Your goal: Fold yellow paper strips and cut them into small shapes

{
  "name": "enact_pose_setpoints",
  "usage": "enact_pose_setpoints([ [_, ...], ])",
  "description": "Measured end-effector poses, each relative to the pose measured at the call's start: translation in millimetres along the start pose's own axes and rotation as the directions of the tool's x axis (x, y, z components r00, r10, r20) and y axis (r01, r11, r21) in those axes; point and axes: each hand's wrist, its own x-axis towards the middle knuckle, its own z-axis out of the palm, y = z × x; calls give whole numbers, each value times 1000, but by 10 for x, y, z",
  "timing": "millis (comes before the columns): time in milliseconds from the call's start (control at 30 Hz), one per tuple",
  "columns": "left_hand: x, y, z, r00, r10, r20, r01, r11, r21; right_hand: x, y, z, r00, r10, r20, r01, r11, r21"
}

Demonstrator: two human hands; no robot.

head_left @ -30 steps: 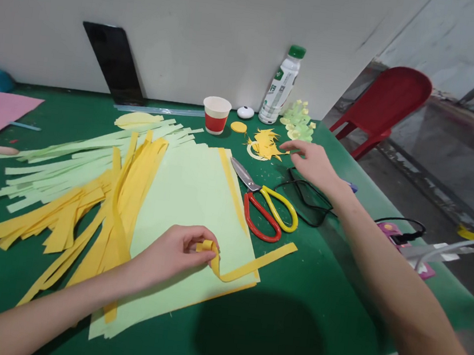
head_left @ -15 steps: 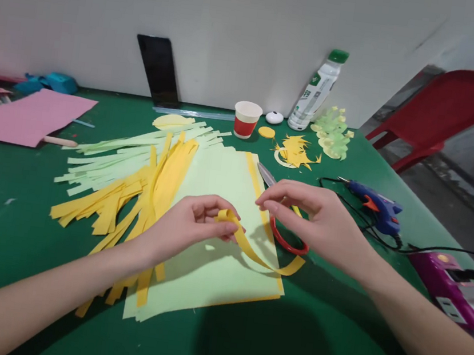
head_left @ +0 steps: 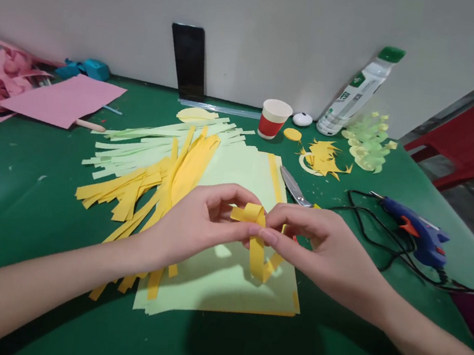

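A yellow paper strip (head_left: 256,256) is bent into a loop between my two hands, its short end sticking out leftward and its longer part hanging below. My left hand (head_left: 210,220) pinches it at the loop between thumb and fingers. From the other side, my right hand (head_left: 308,232) also pinches the strip, fingertips meeting those of the left. Beneath them lies a stack of pale green paper sheets (head_left: 224,285) with yellow edges showing. Left of the stack are yellow strips (head_left: 145,186) and pale green strips (head_left: 131,156). Scissors (head_left: 294,185) lie partly hidden behind my right hand.
A blue glue gun (head_left: 416,231) with a black cable lies at right, near a purple power strip (head_left: 473,313). Along the back are a red-and-white paper cup (head_left: 273,121), a leaning bottle (head_left: 357,97), a black phone-like slab (head_left: 189,62) and yellow scraps (head_left: 323,156). Pink paper (head_left: 65,99) lies left.
My right hand has moved left to the strip and now grips it beside my left hand. The strip has gone from trailing rightward to a crossed loop. The view has shifted left.
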Motion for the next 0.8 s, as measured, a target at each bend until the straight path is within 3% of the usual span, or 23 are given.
enact_pose_setpoints([
  [200,-74,42,58,998,57,-26,-54,992,112,-12,18,7,1000,6,-2,-6,997,78],
  [400,-109,94,13,994,102,26,-103,993,65,-25,23,3,999,-3,-44,14,971,237],
  [567,-99,142,-2,996,93,16,-94,993,71,-11,27,-19,998,-1,-56,15,966,260],
  [800,-92,133,16,994,79,-69,-82,996,-44,-14,45,15,993,52,102,-71,978,194],
])
